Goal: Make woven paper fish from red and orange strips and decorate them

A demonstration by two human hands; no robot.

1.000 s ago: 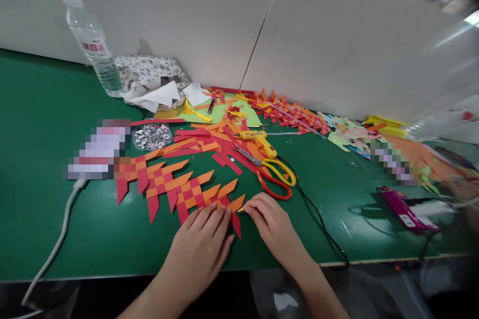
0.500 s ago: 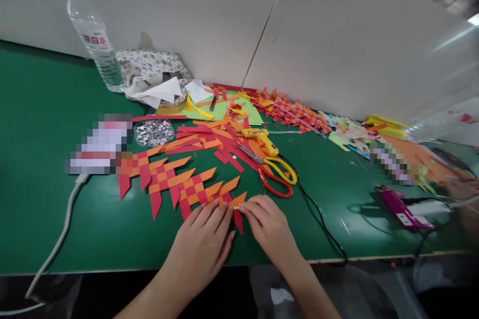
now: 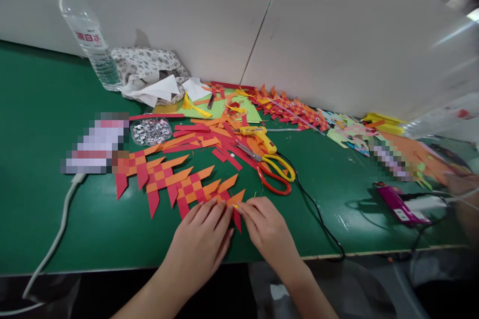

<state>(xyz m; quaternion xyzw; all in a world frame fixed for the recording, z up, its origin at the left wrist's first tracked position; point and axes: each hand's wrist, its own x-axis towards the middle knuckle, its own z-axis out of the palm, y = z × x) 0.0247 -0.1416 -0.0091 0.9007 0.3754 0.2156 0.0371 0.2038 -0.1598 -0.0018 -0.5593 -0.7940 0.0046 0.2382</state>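
A woven red and orange paper strip figure with pointed ends (image 3: 160, 178) lies slantwise on the green table. My left hand (image 3: 204, 232) rests on its near right end, fingers together and bent over the paper. Beside it, my right hand (image 3: 265, 222) pinches a tiny yellow piece (image 3: 236, 205), seemingly part of a yellow tassel, against the paper's tip. Most of that piece is hidden by the fingers. Just beyond the right hand lie scissors (image 3: 275, 172) with one yellow and one red handle. A yellow hot glue gun (image 3: 262, 138) is behind them.
Loose red and orange paper strips (image 3: 209, 132) cover the middle. A tray of googly eyes (image 3: 151, 131), a blurred-out phone (image 3: 96, 142) on a cable and a water bottle (image 3: 88, 35) stand left. At right lies a purple power strip (image 3: 400, 203). A finished-looking woven piece (image 3: 292, 109) rests along the partition.
The view has shifted slightly, moving everything a little left. Both hands stay at the paper's tip. A thin yellow strand now shows above my right hand.
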